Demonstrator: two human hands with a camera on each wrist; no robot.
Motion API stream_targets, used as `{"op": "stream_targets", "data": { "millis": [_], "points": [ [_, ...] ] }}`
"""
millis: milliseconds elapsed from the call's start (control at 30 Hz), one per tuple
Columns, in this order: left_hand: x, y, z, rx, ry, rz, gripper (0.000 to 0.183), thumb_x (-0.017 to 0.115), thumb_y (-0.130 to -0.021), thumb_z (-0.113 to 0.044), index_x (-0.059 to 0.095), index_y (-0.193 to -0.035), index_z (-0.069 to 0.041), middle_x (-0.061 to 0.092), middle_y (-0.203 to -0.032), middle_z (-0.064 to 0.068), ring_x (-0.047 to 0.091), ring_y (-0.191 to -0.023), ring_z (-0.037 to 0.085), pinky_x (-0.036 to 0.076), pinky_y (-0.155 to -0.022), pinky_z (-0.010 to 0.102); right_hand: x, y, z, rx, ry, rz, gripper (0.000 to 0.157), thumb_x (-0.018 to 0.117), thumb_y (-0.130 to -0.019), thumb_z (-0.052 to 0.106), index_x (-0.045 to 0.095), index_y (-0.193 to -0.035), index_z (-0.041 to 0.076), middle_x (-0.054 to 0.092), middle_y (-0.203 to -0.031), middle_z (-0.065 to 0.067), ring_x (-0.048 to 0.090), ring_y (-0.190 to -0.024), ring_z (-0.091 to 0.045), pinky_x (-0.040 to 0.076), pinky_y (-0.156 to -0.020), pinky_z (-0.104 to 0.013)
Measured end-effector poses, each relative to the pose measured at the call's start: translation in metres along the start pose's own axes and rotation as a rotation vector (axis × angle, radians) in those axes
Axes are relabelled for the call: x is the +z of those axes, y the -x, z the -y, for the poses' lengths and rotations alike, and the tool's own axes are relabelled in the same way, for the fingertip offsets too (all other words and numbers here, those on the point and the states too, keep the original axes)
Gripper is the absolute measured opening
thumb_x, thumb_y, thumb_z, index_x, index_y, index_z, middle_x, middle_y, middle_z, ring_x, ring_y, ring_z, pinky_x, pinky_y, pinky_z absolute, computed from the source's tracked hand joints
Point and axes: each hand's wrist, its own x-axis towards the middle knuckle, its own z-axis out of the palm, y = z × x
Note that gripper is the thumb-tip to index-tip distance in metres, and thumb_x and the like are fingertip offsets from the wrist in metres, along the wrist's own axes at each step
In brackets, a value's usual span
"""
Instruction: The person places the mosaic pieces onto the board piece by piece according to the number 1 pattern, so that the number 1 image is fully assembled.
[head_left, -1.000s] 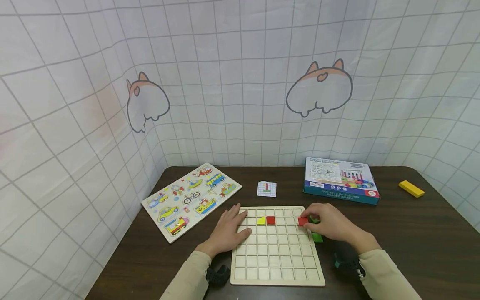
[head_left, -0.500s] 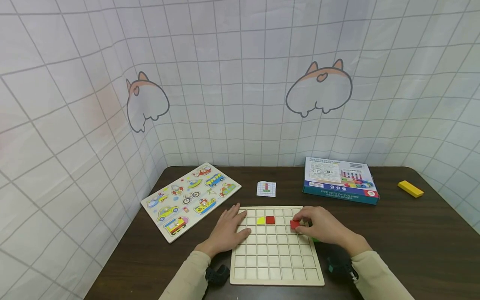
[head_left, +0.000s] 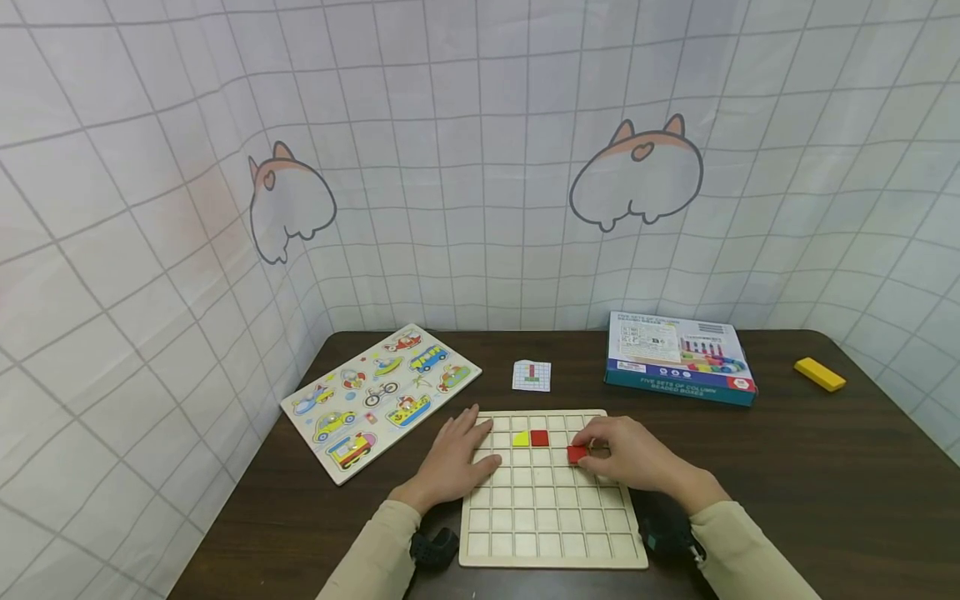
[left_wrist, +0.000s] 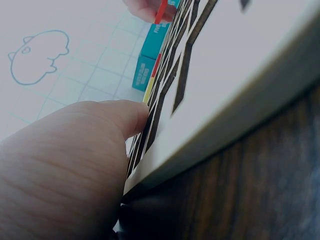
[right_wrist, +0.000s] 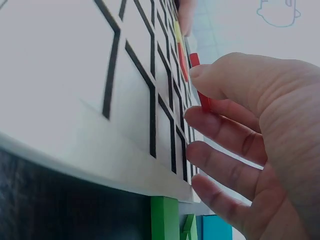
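A pale wooden grid board lies on the dark table. My left hand rests on its left edge, fingers straight and spread. Between thumb and fingers my right hand pinches a red square tile, held over the right part of the grid. In the right wrist view that tile is tilted, with its edge toward the camera. A yellow tile with a curved side and another red square tile sit side by side in cells of an upper row.
Green pieces lie beside the board's right edge, hidden by my hand in the head view. Behind the board are a small pattern card and a boxed bead set. A picture puzzle board lies left, a yellow block far right.
My right hand has carried the red square tile leftward from the board's right edge to over the grid. The left hand has stayed in place.
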Motion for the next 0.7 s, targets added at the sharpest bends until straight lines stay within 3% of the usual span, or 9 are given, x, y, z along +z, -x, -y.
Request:
{"op": "stream_targets", "data": {
  "millis": [433,700],
  "points": [
    [0.0,0.0,0.0,-0.006,-0.002,0.0,0.061,0.056,-0.097,-0.042,0.044,-0.147,-0.009,0.022,-0.16,0.017,0.016,-0.149,0.032,0.011,-0.12,0.051,0.006,-0.002,0.005,0.013,-0.03,0.009,0.019,0.075,-0.086,0.021,0.074,-0.105,0.016,0.068,-0.099,0.01,0.059,-0.085,-0.009,0.054,-0.076,-0.028],
    [-0.001,0.0,-0.001,-0.008,-0.001,0.0,0.061,0.056,-0.097,-0.041,0.044,-0.147,-0.008,0.022,-0.16,0.016,0.016,-0.149,0.032,0.01,-0.12,0.051,0.011,-0.004,0.01,-0.02,-0.046,-0.016,0.02,0.074,-0.088,0.022,0.072,-0.107,0.02,0.066,-0.097,0.012,0.055,-0.076,-0.009,0.048,-0.066,-0.022]
  ]
}}
